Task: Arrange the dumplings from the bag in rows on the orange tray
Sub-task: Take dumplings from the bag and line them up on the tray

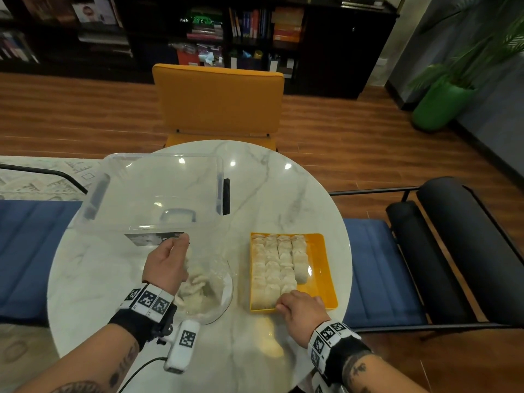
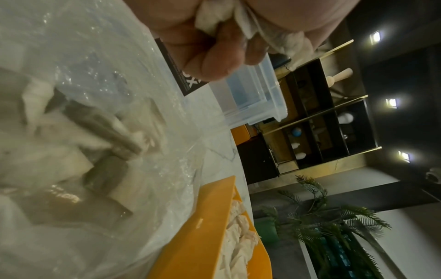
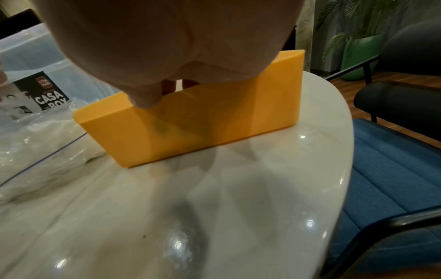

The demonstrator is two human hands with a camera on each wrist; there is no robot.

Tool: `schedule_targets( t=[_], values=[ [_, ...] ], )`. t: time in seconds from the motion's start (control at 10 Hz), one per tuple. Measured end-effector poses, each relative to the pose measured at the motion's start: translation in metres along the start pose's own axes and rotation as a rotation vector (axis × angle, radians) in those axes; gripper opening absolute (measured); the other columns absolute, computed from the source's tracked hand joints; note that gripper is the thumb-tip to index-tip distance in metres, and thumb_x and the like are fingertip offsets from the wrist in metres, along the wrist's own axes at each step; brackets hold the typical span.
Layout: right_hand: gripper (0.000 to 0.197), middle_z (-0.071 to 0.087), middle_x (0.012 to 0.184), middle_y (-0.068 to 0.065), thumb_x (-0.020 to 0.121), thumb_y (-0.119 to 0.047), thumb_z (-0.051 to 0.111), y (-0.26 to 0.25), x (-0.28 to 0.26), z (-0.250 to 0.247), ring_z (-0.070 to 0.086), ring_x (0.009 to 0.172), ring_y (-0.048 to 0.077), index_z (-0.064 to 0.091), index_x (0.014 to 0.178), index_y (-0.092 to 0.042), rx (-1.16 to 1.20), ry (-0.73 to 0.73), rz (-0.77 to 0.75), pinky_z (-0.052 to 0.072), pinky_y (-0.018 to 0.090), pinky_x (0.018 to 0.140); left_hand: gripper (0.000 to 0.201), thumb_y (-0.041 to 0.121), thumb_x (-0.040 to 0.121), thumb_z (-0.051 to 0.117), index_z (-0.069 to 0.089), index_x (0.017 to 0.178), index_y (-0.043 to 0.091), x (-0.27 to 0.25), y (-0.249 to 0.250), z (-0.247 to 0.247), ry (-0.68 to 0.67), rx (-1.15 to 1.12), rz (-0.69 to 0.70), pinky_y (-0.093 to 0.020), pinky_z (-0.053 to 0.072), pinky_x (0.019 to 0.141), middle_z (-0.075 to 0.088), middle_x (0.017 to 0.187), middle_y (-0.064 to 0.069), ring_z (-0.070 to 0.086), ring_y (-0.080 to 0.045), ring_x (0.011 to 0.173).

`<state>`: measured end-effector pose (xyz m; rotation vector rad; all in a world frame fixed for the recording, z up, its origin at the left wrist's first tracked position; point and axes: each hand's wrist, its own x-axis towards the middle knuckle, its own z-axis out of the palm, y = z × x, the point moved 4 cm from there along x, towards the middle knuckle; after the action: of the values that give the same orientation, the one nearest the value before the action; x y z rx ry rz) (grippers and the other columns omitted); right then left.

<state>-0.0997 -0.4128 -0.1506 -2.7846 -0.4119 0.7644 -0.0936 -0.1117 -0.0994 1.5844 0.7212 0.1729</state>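
Observation:
The orange tray (image 1: 320, 268) (image 2: 198, 236) (image 3: 214, 122) stands on the right of the round table, with several dumplings (image 1: 278, 265) (image 2: 238, 236) laid in rows on its left part. My right hand (image 1: 300, 307) (image 3: 167, 47) rests over the tray's near rim. Its thumb (image 3: 145, 100) lies against the outer wall and its fingers curl down inside, hidden by the palm. Left of the tray lies the clear bag (image 1: 209, 282) (image 2: 71, 132) (image 3: 35, 141) of dumplings. Above it my left hand (image 1: 170, 256) (image 2: 226, 47) pinches a white dumpling (image 2: 210, 17).
A clear plastic storage box (image 1: 158, 191) (image 2: 253, 98) with a black label (image 1: 153, 239) stands behind the bag. The marble table (image 1: 269, 188) ends close to the tray's right side. An orange chair (image 1: 218, 100) faces me; a black-framed blue seat (image 1: 380, 273) is at the right.

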Motion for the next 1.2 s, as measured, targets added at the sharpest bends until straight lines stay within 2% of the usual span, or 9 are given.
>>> schedule_targets(
  t=[0.1, 0.2, 0.3, 0.4, 0.5, 0.7, 0.9, 1.1, 1.2],
  values=[
    [0.031, 0.058, 0.119, -0.008, 0.103, -0.040, 0.033, 0.000, 0.000, 0.000, 0.050, 0.116, 0.018, 0.059, 0.118, -0.032, 0.003, -0.003, 0.004, 0.031, 0.040, 0.097, 0.026, 0.030, 0.091, 0.063, 0.053, 0.074, 0.013, 0.002, -0.001, 0.004, -0.031, -0.062, -0.048, -0.028, 0.026, 0.050, 0.035, 0.054, -0.001, 0.027, -0.018, 0.049],
    [0.031, 0.058, 0.119, -0.008, 0.103, -0.039, 0.033, -0.001, 0.000, 0.000, 0.050, 0.117, 0.018, 0.059, 0.118, -0.032, -0.002, -0.005, 0.003, 0.031, 0.040, 0.097, 0.023, 0.025, 0.083, 0.066, 0.050, 0.069, 0.017, 0.009, -0.008, -0.003, -0.051, 0.260, 0.000, -0.027, 0.037, 0.052, 0.055, 0.057, -0.001, 0.044, -0.022, 0.047],
    [0.031, 0.058, 0.120, -0.008, 0.103, -0.039, 0.033, -0.001, 0.000, -0.001, 0.050, 0.117, 0.018, 0.059, 0.118, -0.032, 0.005, -0.004, 0.003, 0.031, 0.040, 0.098, 0.011, 0.029, 0.083, 0.067, 0.057, 0.086, 0.025, 0.008, -0.016, -0.012, -0.087, 0.676, 0.011, -0.028, 0.044, 0.064, 0.067, 0.092, 0.001, 0.062, -0.018, 0.073],
    [0.031, 0.058, 0.120, -0.008, 0.103, -0.039, 0.033, 0.000, 0.000, 0.000, 0.050, 0.116, 0.018, 0.059, 0.118, -0.032, 0.008, -0.002, 0.002, 0.031, 0.040, 0.098, 0.035, 0.047, 0.082, 0.070, 0.057, 0.109, 0.031, 0.004, -0.028, -0.010, -0.263, 0.987, 0.051, -0.026, 0.044, 0.077, 0.062, 0.110, 0.002, 0.059, -0.015, 0.092],
    [0.031, 0.058, 0.119, -0.008, 0.103, -0.038, 0.033, 0.000, -0.001, 0.000, 0.050, 0.116, 0.018, 0.059, 0.119, -0.032, 0.008, -0.002, -0.003, 0.030, 0.040, 0.098, 0.048, 0.052, 0.078, 0.073, 0.056, 0.116, 0.029, 0.002, -0.033, -0.006, -0.326, 1.145, 0.108, -0.024, 0.044, 0.077, 0.063, 0.114, 0.004, 0.059, -0.014, 0.095],
    [0.031, 0.057, 0.119, -0.008, 0.103, -0.038, 0.032, 0.000, -0.001, -0.001, 0.050, 0.116, 0.018, 0.059, 0.119, -0.032, 0.006, -0.009, -0.003, 0.030, 0.040, 0.098, 0.020, 0.039, 0.089, 0.060, 0.047, 0.104, 0.033, -0.004, -0.034, -0.003, -0.342, 1.284, 0.148, -0.027, 0.049, 0.069, 0.058, 0.088, 0.006, 0.058, -0.016, 0.080],
    [0.032, 0.058, 0.120, -0.007, 0.103, -0.039, 0.033, -0.001, -0.002, -0.001, 0.050, 0.116, 0.018, 0.059, 0.118, -0.030, 0.002, -0.013, 0.001, 0.030, 0.040, 0.098, 0.009, 0.033, 0.089, 0.061, 0.055, 0.088, 0.039, -0.002, -0.017, -0.009, -0.279, 1.067, 0.162, -0.026, 0.051, 0.063, 0.065, 0.089, 0.008, 0.063, -0.010, 0.066],
    [0.031, 0.058, 0.118, -0.007, 0.102, -0.044, 0.034, -0.001, -0.003, -0.005, 0.051, 0.116, 0.018, 0.060, 0.114, -0.032, 0.031, -0.033, 0.007, 0.032, 0.040, 0.099, 0.011, 0.024, 0.090, 0.065, 0.063, 0.094, 0.033, 0.000, 0.016, -0.005, -0.301, 0.656, 0.141, -0.025, 0.046, 0.061, 0.067, 0.095, 0.007, 0.064, -0.013, 0.072],
    [0.029, 0.058, 0.116, -0.011, 0.100, -0.046, 0.038, -0.005, -0.005, -0.010, 0.050, 0.116, 0.015, 0.061, 0.113, -0.033, 0.050, 0.002, -0.008, 0.031, 0.039, 0.098, 0.011, 0.020, 0.092, 0.065, 0.065, 0.099, 0.028, -0.004, 0.021, 0.006, -0.342, 0.410, 0.045, -0.025, 0.043, 0.052, 0.066, 0.086, 0.001, 0.055, -0.015, 0.058]
  ],
)
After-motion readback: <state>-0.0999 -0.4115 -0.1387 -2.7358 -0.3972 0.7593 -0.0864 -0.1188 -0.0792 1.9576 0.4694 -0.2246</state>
